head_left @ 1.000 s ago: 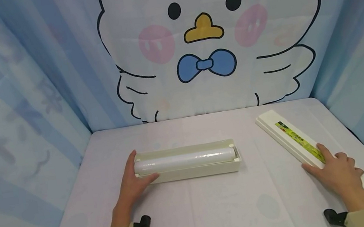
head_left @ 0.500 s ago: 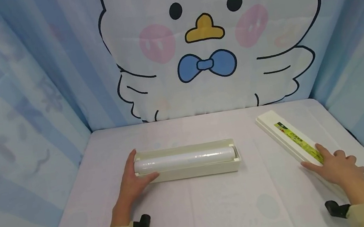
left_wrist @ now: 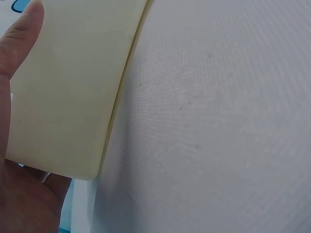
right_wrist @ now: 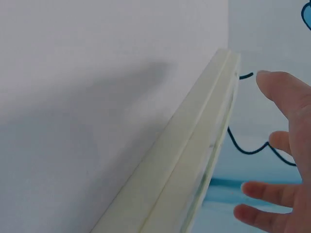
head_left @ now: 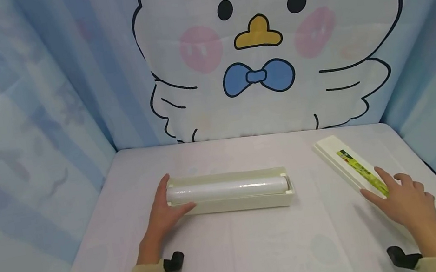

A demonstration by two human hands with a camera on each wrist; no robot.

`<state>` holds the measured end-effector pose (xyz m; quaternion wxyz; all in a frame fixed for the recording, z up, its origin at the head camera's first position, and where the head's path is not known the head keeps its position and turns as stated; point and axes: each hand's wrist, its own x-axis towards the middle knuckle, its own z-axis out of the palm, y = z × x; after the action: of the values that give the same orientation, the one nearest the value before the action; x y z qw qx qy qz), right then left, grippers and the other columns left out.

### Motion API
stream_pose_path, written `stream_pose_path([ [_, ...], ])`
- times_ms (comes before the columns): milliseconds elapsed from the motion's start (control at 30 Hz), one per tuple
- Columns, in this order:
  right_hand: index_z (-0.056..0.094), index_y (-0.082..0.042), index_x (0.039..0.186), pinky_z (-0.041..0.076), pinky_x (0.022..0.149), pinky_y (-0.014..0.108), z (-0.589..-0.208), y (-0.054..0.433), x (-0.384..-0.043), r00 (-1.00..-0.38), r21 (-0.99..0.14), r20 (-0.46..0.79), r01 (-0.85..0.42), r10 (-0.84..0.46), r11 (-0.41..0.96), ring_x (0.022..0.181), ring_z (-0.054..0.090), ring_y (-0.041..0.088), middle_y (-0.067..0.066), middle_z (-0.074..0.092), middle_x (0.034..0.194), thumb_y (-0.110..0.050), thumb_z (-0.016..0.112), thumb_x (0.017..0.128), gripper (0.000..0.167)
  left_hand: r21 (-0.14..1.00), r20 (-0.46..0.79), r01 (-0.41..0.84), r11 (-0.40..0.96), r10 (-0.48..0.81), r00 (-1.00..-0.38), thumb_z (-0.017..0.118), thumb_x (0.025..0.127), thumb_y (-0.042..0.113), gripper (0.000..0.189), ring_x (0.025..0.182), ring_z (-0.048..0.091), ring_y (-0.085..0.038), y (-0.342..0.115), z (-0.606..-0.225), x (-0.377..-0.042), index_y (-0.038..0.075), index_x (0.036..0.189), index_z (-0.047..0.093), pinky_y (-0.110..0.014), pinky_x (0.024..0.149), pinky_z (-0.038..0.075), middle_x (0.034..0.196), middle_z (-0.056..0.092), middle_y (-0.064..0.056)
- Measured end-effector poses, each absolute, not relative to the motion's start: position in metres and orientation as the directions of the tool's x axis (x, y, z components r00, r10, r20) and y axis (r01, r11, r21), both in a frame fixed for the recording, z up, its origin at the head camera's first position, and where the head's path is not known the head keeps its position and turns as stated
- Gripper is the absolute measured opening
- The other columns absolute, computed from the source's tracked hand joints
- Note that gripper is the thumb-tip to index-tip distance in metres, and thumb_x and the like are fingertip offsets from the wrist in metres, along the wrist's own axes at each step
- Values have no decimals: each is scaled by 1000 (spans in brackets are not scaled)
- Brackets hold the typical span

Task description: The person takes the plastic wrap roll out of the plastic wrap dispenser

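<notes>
Between the long box [head_left: 245, 203] and the labelled lid [head_left: 354, 167], a wide passage over the counter [head_left: 277, 249] is left. The box's left end is obstructed by the left hand [head_left: 166, 213]; its right end can be approached freely. The lid's near part is covered by the right hand [head_left: 408, 201]. Behind, passage is closed by hanging cloth [head_left: 264, 105].

Your head view is bright and even under soft, diffuse light. Small glints run along the glossy roll [head_left: 226, 190], and a faint, soft-edged shadow lies left of your right hand [head_left: 409, 201]. Your left wrist view is dimmer and greyer, the white cloth [left_wrist: 218, 121] darkening beside the box [left_wrist: 68, 97]. In your right wrist view, broad, blurry shadows spread across the cloth.
</notes>
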<state>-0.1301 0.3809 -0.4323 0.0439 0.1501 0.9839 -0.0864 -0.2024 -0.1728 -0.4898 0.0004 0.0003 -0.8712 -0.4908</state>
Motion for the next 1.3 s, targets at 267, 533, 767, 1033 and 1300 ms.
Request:
stream_pose_path([
  [267, 30, -4, 155, 36, 87, 77, -422, 360, -135, -970, -182, 49, 227, 239, 957, 112, 36, 61, 41, 34, 133, -45, 67, 93, 83, 857, -30, -32, 515, -12, -999, 89, 78, 32, 113, 142, 30, -37, -168, -489, -203, 22, 163, 14, -61, 114, 26, 164, 21, -14],
  [533, 37, -5, 152, 36, 89, 75, -420, 340, -139, -971, -210, 168, 134, 171, 969, 116, 40, 60, 39, 38, 137, -41, 69, 92, 76, 852, -34, -35, 522, -12, -999, 88, 77, 33, 114, 141, 32, -36, -166, -488, -204, 23, 163, 14, -62, 113, 28, 164, 22, -13],
  [767, 45, -9, 146, 36, 90, 74, -421, 328, -144, -941, -208, 336, -28, 45, 978, 122, 39, 56, 30, 44, 137, -38, 72, 89, 69, 851, -32, -34, 524, -13, -999, 88, 77, 33, 114, 142, 31, -37, -166, -486, -203, 21, 163, 14, -61, 113, 27, 164, 22, -14],
  [1033, 47, -13, 148, 34, 96, 75, -425, 306, -153, -916, -219, 394, -167, -69, 961, 125, 41, 53, 28, 45, 142, -32, 79, 84, 74, 843, -49, -64, 534, -42, -998, 89, 77, 33, 114, 141, 32, -37, -169, -486, -203, 23, 163, 14, -61, 113, 27, 164, 22, -13],
  [1300, 49, -16, 148, 33, 98, 72, -425, 287, -161, -897, -195, 418, -246, -146, 950, 129, 42, 49, 22, 46, 145, -33, 79, 84, 73, 843, -50, -66, 533, -44, -998, 89, 77, 33, 114, 142, 31, -38, -172, -487, -202, 23, 163, 14, -63, 113, 27, 164, 22, -14],
])
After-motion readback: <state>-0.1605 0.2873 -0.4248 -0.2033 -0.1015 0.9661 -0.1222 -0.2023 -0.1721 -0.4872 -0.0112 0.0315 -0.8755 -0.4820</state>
